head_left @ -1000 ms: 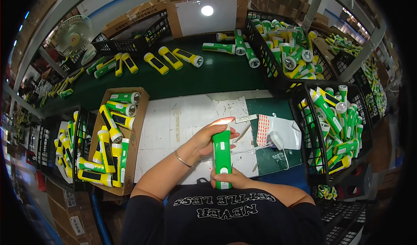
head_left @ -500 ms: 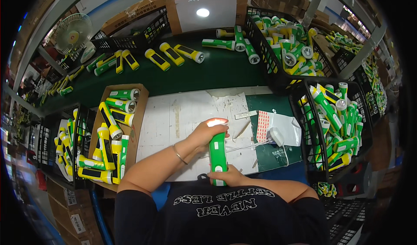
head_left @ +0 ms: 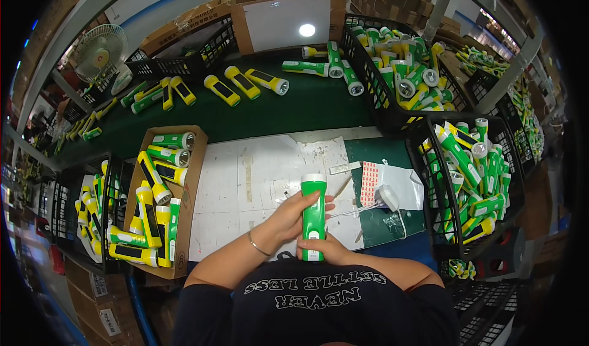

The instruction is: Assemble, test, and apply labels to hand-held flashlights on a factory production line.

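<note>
At left, an open carton (head_left: pixel 194 186) holds green and yellow flashlights on the near side of the bench. Right of it, across the white work surface (head_left: pixel 224 180), the left hand (head_left: pixel 287 218) wraps the upper barrel of a green flashlight (head_left: pixel 314 216), thumb over the top face and fingertips emerging on the right side. The flashlight is held in front of the chest, its long axis running near to far, with the white head at the far end. In line beyond it, a bright spot (head_left: pixel 307 30) marks the far board (head_left: pixel 264 27). The right hand (head_left: pixel 330 248) grips the near end, beside the switch; thus the left hand is nearer the head, the right nearer the tail. Farther right lie a white adapter (head_left: pixel 387 195) and a filled black crate (head_left: pixel 491 241).
</note>
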### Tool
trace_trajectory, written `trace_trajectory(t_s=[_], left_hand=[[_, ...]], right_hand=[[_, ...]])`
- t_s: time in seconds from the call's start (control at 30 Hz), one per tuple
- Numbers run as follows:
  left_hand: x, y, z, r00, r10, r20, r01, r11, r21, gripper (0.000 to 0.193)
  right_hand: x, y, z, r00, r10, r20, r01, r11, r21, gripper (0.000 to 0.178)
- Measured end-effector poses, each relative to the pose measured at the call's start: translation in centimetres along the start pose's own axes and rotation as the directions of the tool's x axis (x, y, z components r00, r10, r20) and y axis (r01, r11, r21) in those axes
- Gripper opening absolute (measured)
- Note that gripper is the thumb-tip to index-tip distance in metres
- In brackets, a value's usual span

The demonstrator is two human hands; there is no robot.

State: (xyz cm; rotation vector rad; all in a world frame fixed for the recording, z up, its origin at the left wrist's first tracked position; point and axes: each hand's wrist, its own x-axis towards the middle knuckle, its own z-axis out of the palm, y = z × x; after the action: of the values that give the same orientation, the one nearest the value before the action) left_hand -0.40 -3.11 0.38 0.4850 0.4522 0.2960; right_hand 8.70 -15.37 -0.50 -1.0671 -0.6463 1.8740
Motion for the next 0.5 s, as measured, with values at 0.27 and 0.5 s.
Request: trace_trajectory(t_s=[0.27,0.5], left_hand=[[-2.2,-1.4,1.0,0.994,0.022,-0.108,-0.006,0.989,0.147,0.041],[-1.6,1.8,0.2,0.954,0.256,-0.153,-0.239,0.964,0.119,0.026]], right_hand=[[0.0,0.4,0.1,1.000,-0.025,0.008,0.025,1.000,0.019,0.025],[-1.0,-3.6,-2.1,0.973,-0.053,-0.225,0.016,0.986,-0.166,0.028]])
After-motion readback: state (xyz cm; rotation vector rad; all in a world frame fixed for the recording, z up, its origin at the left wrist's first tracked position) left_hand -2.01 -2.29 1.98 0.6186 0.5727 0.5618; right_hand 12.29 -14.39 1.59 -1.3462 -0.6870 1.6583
